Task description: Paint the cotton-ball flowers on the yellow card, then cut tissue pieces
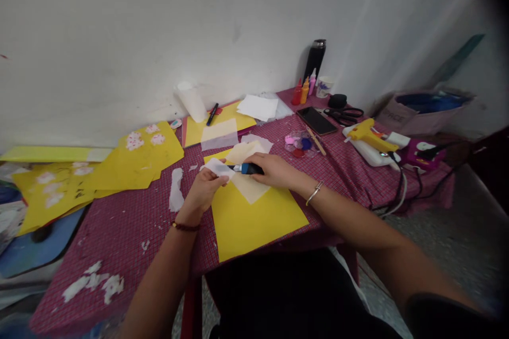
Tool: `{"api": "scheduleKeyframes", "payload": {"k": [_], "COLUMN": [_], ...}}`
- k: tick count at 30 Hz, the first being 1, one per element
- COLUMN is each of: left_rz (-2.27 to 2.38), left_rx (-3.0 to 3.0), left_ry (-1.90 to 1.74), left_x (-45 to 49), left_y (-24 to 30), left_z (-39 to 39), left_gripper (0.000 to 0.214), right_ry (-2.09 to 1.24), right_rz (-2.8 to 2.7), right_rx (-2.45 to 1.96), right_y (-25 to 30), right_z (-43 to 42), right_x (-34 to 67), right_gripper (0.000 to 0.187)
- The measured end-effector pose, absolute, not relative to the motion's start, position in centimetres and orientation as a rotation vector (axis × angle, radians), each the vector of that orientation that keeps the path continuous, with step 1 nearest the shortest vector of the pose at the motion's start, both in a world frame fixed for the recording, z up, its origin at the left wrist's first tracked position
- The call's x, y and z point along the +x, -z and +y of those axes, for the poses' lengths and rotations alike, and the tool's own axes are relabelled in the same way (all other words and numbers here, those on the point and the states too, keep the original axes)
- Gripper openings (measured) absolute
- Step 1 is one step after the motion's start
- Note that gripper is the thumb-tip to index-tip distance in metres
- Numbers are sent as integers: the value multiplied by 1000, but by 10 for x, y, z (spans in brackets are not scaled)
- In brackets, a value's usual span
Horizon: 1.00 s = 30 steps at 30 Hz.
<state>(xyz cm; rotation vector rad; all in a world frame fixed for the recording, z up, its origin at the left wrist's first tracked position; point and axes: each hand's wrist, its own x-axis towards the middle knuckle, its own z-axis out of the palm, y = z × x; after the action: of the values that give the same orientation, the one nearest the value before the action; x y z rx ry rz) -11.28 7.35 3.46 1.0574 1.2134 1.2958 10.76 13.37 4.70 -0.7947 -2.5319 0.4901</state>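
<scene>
My left hand [203, 190] pinches a small white piece of paper [218, 167] above the table. My right hand [274, 169] grips a blue and black glue stick [247, 169], with its tip touching that white piece. Both hands hover over a yellow sheet [254, 220] lying on the red checked tablecloth [127, 222]. A pale cream sheet [249, 185] lies on top of the yellow one, under my right hand.
Yellow sheets with pink-white flowers [139, 156] lie left. Torn white scraps [95, 282] sit near the front-left edge. A phone [316, 120], paint palette [299, 144], yellow glue gun [369, 135], scissors [344, 114], small bottles [302, 91] and a black flask [315, 59] are at the right rear.
</scene>
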Motion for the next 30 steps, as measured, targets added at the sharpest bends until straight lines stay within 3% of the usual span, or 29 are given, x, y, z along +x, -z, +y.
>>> {"api": "scheduleKeyframes", "payload": {"k": [5, 11, 30], "left_rz": [1212, 1376, 1417], "left_rx": [1072, 1031, 1187], "left_ry": [-1299, -1365, -1119], "left_x": [-115, -118, -121], "left_y": [-31, -28, -15], "left_z": [75, 77, 78], "left_gripper": [51, 35, 26], "right_ry": [-495, -485, -535], "right_rz": [-2523, -2513, -2552], "right_rx": [-791, -805, -785], "right_y": [-48, -49, -47], "right_z": [134, 131, 136], "right_x": [109, 108, 110], "right_gripper": [35, 36, 38]}}
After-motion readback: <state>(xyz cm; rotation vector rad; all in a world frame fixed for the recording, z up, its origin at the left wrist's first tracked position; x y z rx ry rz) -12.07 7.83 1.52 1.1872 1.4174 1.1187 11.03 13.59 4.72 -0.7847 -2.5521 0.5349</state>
